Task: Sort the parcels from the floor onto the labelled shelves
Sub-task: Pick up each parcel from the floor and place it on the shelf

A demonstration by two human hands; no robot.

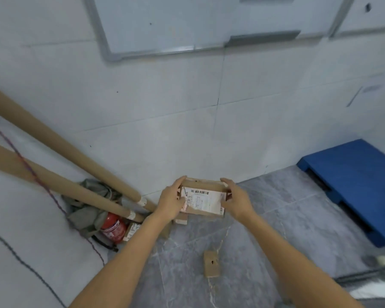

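- Parcel [209, 206] was off the floor [265, 241], held out in front of us at the foot of the tiled wall [165, 130].
- Grip: left hand [171, 202] wrapped the left short end with the thumb lying on the top face. Right hand [237, 202] wrapped the right short end. Both were clamped on it, one per end.
- Key relation: the long axis ran left to right, spanning hand to hand, with the flat face tipped up towards us. The parcel sat centred between the grips, so neither hand was nearer.
- We judged the load balanced and either hand could probably take it alone for a one-handed placement.
- Look: a flat, shallow box of brown cardboard, with corners scuffed and torn at both ends.
- The white label [200, 197] covered most of the top face, barcode [199, 192] along the far edge. Print was too blurred for us to read, so we couldn't tell the destination.
- Shelves weren't in view. We judged the next move needed a turn away from this wall, keeping the label face up.
- On the floor we also had a small cardboard box [212, 264] near us and another parcel [131, 231] by the red extinguisher [112, 227].
- Trip risk on the turn: blue pallet [353, 181] to our right, leaning cardboard tubes [65, 185] to our left.
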